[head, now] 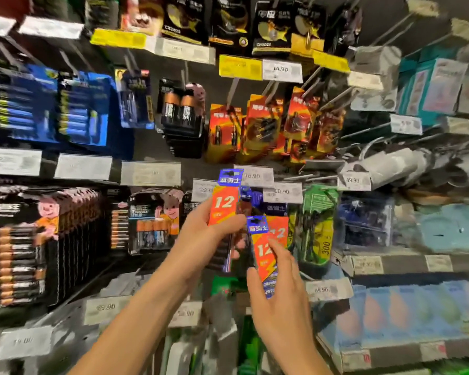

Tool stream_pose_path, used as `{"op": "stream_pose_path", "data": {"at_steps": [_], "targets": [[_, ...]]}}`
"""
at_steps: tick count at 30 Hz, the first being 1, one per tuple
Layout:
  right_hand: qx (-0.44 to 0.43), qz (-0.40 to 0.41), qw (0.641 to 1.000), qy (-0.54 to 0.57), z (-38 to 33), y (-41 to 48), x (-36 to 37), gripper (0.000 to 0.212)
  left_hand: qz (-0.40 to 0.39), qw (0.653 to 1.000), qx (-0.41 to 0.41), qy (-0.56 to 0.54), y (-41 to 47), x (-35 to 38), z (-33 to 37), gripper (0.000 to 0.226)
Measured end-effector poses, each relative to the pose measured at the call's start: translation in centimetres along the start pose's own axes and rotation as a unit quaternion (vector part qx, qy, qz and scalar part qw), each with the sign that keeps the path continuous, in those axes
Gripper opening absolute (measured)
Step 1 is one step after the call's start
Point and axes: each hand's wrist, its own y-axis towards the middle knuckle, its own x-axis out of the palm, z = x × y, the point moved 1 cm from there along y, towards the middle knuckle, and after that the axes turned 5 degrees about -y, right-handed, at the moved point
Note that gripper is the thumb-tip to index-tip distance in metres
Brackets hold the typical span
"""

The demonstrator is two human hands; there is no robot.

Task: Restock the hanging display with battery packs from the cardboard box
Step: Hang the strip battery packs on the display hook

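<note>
Left hand (203,234), right hand (279,288) hold 2 battery packs (224,209) — near-upright, tabs up.

Price tags (282,192) crowding ahead, green packs (313,226) close right; bare display panel (145,146) — upper left

Left hand (203,234) and right hand (279,290) outstretched, both in grip

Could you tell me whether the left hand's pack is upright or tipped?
Roughly upright: the pack has its blue tab on top; the left hand grips it.
</note>
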Motion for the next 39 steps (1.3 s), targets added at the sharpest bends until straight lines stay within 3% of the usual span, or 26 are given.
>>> {"op": "stream_pose_path", "data": {"at_steps": [6, 14, 22, 27, 31, 39], "targets": [[-0.049, 0.023, 0.998, -0.029, 0.6, 3.7, 2.4, 0.063, -0.025, 0.998, -0.030, -0.045, 3.5, 0.2, -0.4, 0.025], [-0.104, 0.102, 0.989, -0.031, -0.3, 6.7, 3.0, 0.068, -0.039, 0.998, 0.022, -0.051, 4.4, 0.1, 2.4, 0.034], [-0.073, 0.025, 0.995, -0.068, -1.6, 8.0, 3.5, 0.086, -0.042, 0.999, 0.033, -0.004, 5.0, -0.4, 2.5, 0.039], [-0.070, 0.082, 0.991, -0.075, -1.5, 7.5, 3.9, 0.072, -0.040, 0.999, 0.031, -0.013, 4.8, -0.9, 1.7, 0.037], [-0.068, 0.102, 0.988, -0.098, -1.3, 7.5, 3.9, 0.072, -0.045, 0.998, 0.035, -0.020, 4.7, -1.1, 1.5, 0.035], [-0.053, 0.055, 0.991, -0.109, -1.0, 7.9, 4.3, 0.077, -0.040, 0.999, 0.028, -0.012, 4.3, -1.3, 1.3, 0.035]]}}
